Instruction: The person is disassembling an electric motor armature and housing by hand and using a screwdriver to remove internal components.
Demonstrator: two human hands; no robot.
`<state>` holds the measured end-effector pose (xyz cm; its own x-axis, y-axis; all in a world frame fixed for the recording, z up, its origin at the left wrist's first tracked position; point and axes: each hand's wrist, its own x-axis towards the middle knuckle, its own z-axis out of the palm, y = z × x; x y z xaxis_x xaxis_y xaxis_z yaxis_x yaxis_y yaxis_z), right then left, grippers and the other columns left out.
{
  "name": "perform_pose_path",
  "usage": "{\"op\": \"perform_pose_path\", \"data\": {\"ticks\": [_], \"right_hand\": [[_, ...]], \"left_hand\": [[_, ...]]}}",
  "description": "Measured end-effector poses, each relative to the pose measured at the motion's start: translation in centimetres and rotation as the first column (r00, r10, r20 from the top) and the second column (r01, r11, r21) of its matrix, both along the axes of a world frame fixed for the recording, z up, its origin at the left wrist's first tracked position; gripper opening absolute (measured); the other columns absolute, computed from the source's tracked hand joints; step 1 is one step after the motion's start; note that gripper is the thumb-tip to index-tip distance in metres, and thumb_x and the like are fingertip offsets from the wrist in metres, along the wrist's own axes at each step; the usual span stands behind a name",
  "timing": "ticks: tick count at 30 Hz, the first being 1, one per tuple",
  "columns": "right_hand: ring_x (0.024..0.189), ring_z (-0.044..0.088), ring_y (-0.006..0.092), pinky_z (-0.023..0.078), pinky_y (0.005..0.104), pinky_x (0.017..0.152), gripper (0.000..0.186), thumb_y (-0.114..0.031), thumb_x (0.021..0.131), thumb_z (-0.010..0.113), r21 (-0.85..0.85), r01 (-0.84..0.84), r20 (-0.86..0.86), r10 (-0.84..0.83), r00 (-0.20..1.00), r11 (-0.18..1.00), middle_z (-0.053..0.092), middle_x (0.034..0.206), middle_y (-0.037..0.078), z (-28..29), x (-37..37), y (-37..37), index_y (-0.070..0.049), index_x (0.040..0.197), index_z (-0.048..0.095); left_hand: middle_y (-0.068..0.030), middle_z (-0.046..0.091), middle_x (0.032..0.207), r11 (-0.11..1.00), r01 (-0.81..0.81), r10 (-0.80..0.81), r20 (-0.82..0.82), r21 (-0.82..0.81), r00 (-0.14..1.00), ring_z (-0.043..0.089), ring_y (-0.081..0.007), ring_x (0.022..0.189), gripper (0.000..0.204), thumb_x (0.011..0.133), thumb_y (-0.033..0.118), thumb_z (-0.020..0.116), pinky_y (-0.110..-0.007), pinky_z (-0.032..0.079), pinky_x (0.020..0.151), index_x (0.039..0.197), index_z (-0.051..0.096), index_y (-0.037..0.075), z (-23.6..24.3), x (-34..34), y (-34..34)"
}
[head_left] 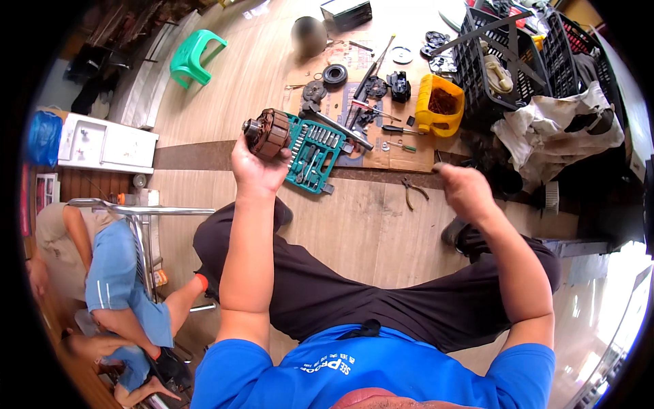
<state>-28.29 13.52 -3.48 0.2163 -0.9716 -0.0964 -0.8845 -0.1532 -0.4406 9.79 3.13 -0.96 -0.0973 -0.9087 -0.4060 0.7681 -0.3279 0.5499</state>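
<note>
In my left hand rests a motor rotor, rusty brown and copper-toned, with a metal shaft end sticking out to the left. The fingers wrap round it from below, raised above the floor. Just behind it lies an open teal socket set case, with several sockets and bits in its slots. My right hand is held out to the right with its fingers curled. What it holds, if anything, is hidden. On the floor to its left are pliers with yellowish handles.
Flattened cardboard carries screwdrivers, a black ring-shaped part and other machine parts. A cut yellow jug holds brown bits. Black crates stand at the back right, a green stool at the back left. Other people sit at the left.
</note>
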Motion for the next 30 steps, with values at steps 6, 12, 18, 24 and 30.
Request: {"op": "perform_pose_path", "data": {"ticks": [6, 12, 18, 24, 30], "right_hand": [[0.085, 0.063, 0.0399, 0.052, 0.0419, 0.073, 0.03, -0.005, 0.083, 0.062, 0.151, -0.08, 0.027, 0.077, 0.997, 0.985, 0.066, 0.089, 0.021, -1.5, -1.9, -0.7, -0.005, 0.113, 0.064], [0.129, 0.046, 0.037, 0.037, 0.0388, 0.107, 0.082, -0.034, 0.082, 0.073, 0.375, -0.341, 0.346, 0.212, 0.914, 0.862, 0.047, 0.137, 0.028, 1.7, 0.1, -0.4, 0.0, 0.144, 0.034], [0.129, 0.045, 0.037, 0.035, 0.0424, 0.109, 0.081, -0.05, 0.084, 0.068, 0.05, -0.315, 0.223, 0.297, 0.928, 0.948, 0.048, 0.136, 0.025, 2.8, 5.5, -1.5, 0.002, 0.139, 0.04], [0.098, 0.062, 0.0394, 0.049, 0.0478, 0.085, 0.045, -0.042, 0.092, 0.059, 0.104, -0.33, 0.318, 0.283, 0.905, 0.938, 0.066, 0.1, 0.021, 2.7, 8.5, -2.6, -0.003, 0.112, 0.059], [0.086, 0.065, 0.0376, 0.051, 0.0493, 0.077, 0.03, -0.032, 0.096, 0.05, 0.138, -0.172, 0.128, 0.154, 0.98, 0.976, 0.067, 0.088, 0.02, 3.4, 8.3, -3.8, -0.006, 0.096, 0.065]], "left_hand": [[-0.0072, 0.069, 0.097, 0.991, 0.115, -0.114, 0.026, -0.074, 0.993, 0.065, -0.0256, 0.08, 0.04, 0.099, 0.039, 0.035, -0.035, 0.046, 0.054, 0.113, 0.062, 0.013, 1.2, -0.8, 0.6], [-0.0128, 0.067, 0.111, 0.932, 0.307, -0.312, 0.008, -0.193, 0.95, 0.067, -0.0292, 0.095, 0.042, 0.101, 0.035, 0.036, -0.043, 0.058, 0.072, 0.12, 0.059, 0.005, 0.2, -1.6, 1.5], [-0.0142, 0.067, 0.11, 0.924, 0.364, -0.36, 0.055, -0.118, 0.931, 0.067, -0.027, 0.099, 0.037, 0.101, 0.03, 0.043, -0.043, 0.056, 0.086, 0.117, 0.058, 0.0, -0.6, -5.4, 2.9], [-0.0138, 0.069, 0.102, 0.917, 0.39, -0.38, 0.12, -0.079, 0.917, 0.069, -0.0225, 0.089, 0.029, 0.101, 0.021, 0.044, -0.036, 0.057, 0.08, 0.11, 0.06, -0.001, 0.0, -8.2, 3.4], [-0.0133, 0.069, 0.1, 0.918, 0.388, -0.371, 0.173, -0.082, 0.913, 0.07, -0.0216, 0.086, 0.024, 0.101, 0.016, 0.046, -0.035, 0.059, 0.077, 0.108, 0.06, -0.001, -0.1, -8.1, 3.5]]}}
